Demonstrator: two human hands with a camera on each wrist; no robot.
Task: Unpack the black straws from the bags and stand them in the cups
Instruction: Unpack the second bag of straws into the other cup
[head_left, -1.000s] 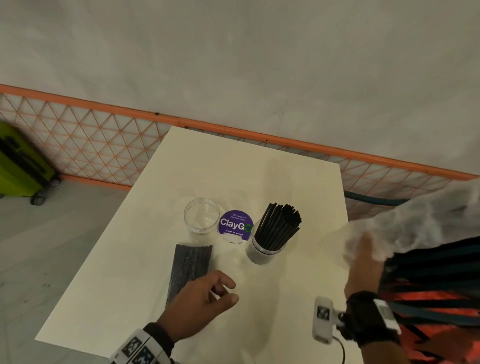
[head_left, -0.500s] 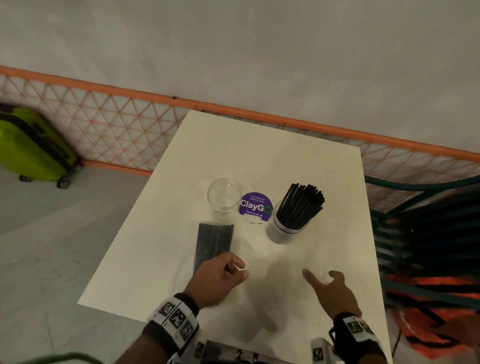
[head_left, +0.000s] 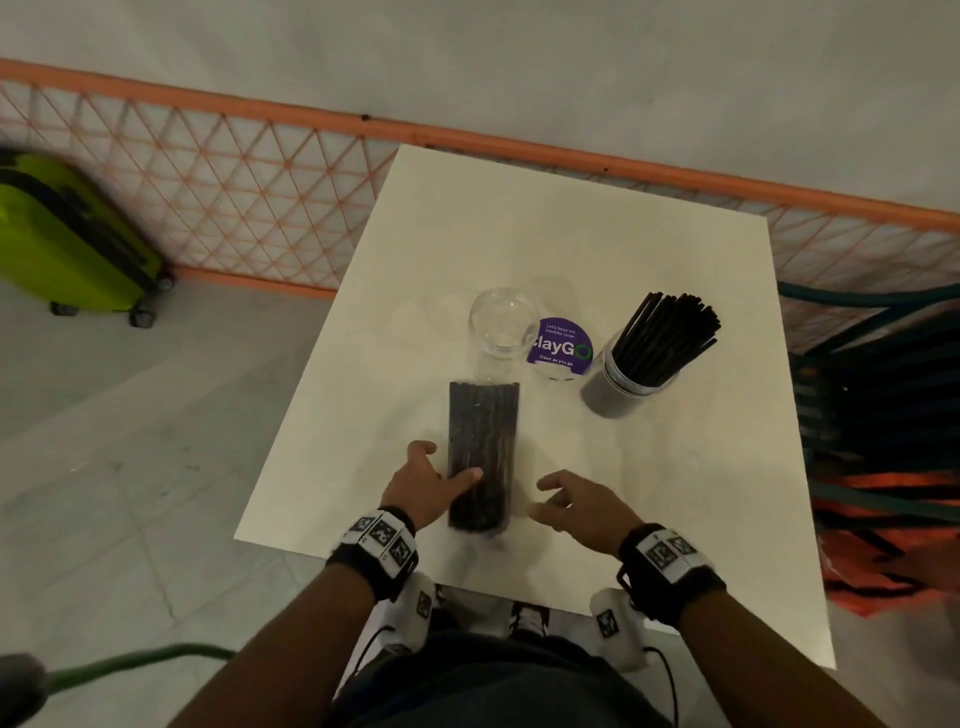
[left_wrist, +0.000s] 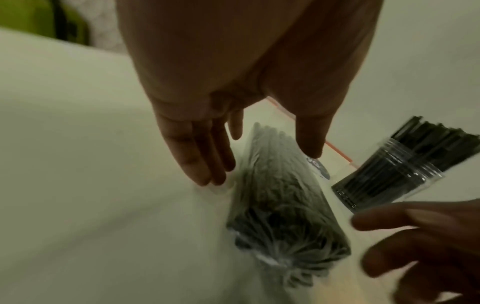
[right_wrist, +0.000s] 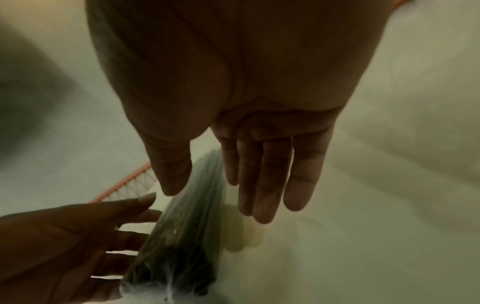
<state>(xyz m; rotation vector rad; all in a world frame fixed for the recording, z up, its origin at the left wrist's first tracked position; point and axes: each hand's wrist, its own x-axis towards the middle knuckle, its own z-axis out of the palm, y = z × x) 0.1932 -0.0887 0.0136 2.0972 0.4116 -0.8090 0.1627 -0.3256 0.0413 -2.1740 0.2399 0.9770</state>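
Observation:
A clear bag of black straws (head_left: 483, 441) lies lengthwise on the white table (head_left: 675, 519), its far end near an empty clear cup (head_left: 503, 325). To the right stands a second cup (head_left: 618, 387) full of black straws (head_left: 670, 332). My left hand (head_left: 449, 462) straddles the bag's near half. Its thumb (head_left: 467, 475) rests on top and its straight fingers (left_wrist: 205, 164) touch the table beside the bag (left_wrist: 280, 195). My right hand (head_left: 543, 499) hovers open just right of the bag (right_wrist: 187, 226), holding nothing and apart from it.
A round purple sticker (head_left: 560, 347) lies flat between the two cups. Stacked dark and orange chairs (head_left: 883, 415) stand right of the table. An orange mesh fence (head_left: 234, 197) runs behind it, and a green suitcase (head_left: 62, 239) stands at far left. The table's near edge (head_left: 363, 553) lies under my wrists.
My right hand came back from the chairs at the right, let go of a crumpled clear bag, and now hovers by the straw bag. My left hand slid onto that bag.

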